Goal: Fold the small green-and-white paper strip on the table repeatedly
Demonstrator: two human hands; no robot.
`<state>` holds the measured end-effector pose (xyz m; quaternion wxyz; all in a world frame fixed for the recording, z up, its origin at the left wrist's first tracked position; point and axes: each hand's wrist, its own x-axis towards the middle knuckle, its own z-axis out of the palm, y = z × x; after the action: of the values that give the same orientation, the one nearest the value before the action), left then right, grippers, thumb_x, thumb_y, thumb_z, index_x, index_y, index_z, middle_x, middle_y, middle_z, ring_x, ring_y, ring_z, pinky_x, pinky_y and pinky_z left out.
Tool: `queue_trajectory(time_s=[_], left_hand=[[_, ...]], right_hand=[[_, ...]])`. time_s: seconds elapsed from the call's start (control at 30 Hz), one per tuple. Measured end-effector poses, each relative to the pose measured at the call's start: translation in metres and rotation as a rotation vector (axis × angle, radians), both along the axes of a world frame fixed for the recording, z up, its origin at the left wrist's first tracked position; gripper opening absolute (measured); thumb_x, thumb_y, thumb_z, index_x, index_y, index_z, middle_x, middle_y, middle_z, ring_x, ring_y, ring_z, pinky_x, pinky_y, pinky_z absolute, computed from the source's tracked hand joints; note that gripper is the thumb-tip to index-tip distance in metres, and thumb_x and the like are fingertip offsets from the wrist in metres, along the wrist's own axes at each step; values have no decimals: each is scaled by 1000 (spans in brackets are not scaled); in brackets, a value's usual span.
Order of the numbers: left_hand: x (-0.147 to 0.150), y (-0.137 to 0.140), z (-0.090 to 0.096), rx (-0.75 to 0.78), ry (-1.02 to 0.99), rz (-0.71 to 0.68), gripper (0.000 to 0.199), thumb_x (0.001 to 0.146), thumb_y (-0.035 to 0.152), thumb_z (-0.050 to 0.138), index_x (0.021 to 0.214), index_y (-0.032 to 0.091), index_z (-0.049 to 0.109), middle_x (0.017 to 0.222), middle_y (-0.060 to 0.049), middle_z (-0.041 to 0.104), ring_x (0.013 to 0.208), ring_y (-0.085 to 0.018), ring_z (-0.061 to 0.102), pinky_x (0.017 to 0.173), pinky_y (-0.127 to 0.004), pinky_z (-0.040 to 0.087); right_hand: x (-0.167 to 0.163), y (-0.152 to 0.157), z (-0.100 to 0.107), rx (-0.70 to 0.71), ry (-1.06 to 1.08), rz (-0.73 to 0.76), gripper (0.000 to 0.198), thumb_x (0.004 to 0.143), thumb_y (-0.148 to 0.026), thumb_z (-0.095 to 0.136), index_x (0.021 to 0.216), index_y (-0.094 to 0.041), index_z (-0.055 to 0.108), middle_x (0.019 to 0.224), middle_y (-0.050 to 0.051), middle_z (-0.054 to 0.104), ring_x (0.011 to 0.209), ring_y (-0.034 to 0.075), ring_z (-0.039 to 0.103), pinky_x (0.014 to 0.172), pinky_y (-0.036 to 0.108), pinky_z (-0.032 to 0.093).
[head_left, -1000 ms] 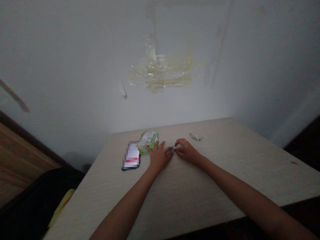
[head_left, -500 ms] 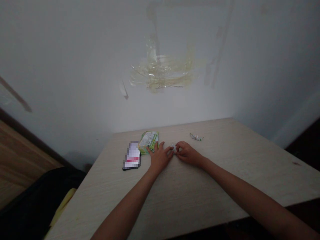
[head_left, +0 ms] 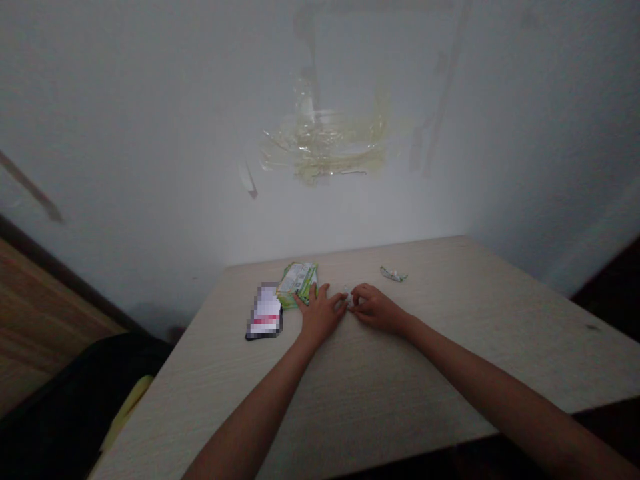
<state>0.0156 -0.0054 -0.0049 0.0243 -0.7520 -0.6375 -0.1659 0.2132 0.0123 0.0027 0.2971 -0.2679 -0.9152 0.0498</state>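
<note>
A small, see-through plastic-looking piece (head_left: 347, 291) is between my hands on the table; its exact kind is too small to make out. My left hand (head_left: 319, 318) rests low on the tabletop, its thumb and index finger pinched at the left edge of this piece while the other fingers spread toward a green-and-white packet (head_left: 297, 279). From the other side, my right hand (head_left: 376, 308) has its fingers curled and pinched at the piece's right edge. The fingers partly cover it.
A phone-shaped item (head_left: 265, 317) with a blurred-out face and dark edge lies left of the packet. Beyond my right hand sits a small crumpled wrapper strip (head_left: 394, 274). The pale wooden table (head_left: 440, 267) meets a wall (head_left: 200, 133) bearing old tape (head_left: 330, 147).
Hardly anything differs. Both hands keep their place around the small clear piece, with only slight finger movement.
</note>
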Motion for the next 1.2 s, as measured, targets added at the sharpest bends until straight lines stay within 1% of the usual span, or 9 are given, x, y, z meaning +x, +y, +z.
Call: queue_trajectory(time_s=[0.1,0.2,0.37,0.5,0.6,0.73,0.9,1.03,1.2], left_hand=[[0,0,2,-29,-8,1,34,92,58,46,121,51,62,149,0,45,146,-36,21,107,-79,1],[-1,0,3,-41,-14,-7,34,92,57,47,121,51,63,150,1,44,146,-36,21,107,-79,1],[-4,1,3,-33,-33,-34,31,91,56,48,119,55,63,149,2,46,145,-37,23,108,-78,0],[-6,1,5,-37,-45,-67,29,91,55,50,116,55,64,148,3,47,144,-35,25,109,-77,0],[-6,1,7,-55,-60,-83,28,91,54,51,115,54,65,147,3,48,144,-33,26,109,-76,0],[-5,1,9,-77,-81,-80,30,89,59,52,114,52,67,147,2,48,143,-33,26,109,-76,-1],[-6,3,8,-76,-70,-71,31,86,62,55,114,54,66,148,2,47,143,-33,27,108,-77,-1],[-7,4,8,-105,-52,-71,35,86,64,53,119,55,63,151,1,45,144,-35,26,107,-78,-1],[-7,5,7,-111,-10,-64,37,86,66,50,121,58,60,155,3,40,145,-37,24,107,-78,-1]], right_hand=[[0,-1,0,-20,28,1,13,87,-18,64,83,-22,75,95,7,63,98,20,55,90,36,45],[1,1,-4,-42,86,-42,11,87,-20,65,86,-22,76,97,7,63,98,20,55,90,36,46],[7,14,-16,-37,208,-216,16,89,-18,62,94,-21,76,95,8,63,94,20,55,88,36,47],[10,22,-24,-25,217,-296,17,89,-20,62,97,-21,77,94,8,62,93,20,55,88,37,46],[9,24,-27,-17,187,-309,18,90,-24,62,99,-22,77,96,9,62,94,21,55,87,37,46],[8,23,-28,-11,138,-302,17,89,-25,64,99,-23,78,99,10,62,96,22,55,87,37,46],[8,22,-27,-15,127,-303,17,87,-23,65,98,-24,78,100,9,62,96,21,55,87,37,47],[6,21,-27,27,115,-319,16,86,-21,67,97,-25,79,100,9,62,97,22,54,87,38,46],[3,18,-24,57,75,-355,15,88,-24,66,96,-26,79,103,10,61,99,22,54,88,39,46]])
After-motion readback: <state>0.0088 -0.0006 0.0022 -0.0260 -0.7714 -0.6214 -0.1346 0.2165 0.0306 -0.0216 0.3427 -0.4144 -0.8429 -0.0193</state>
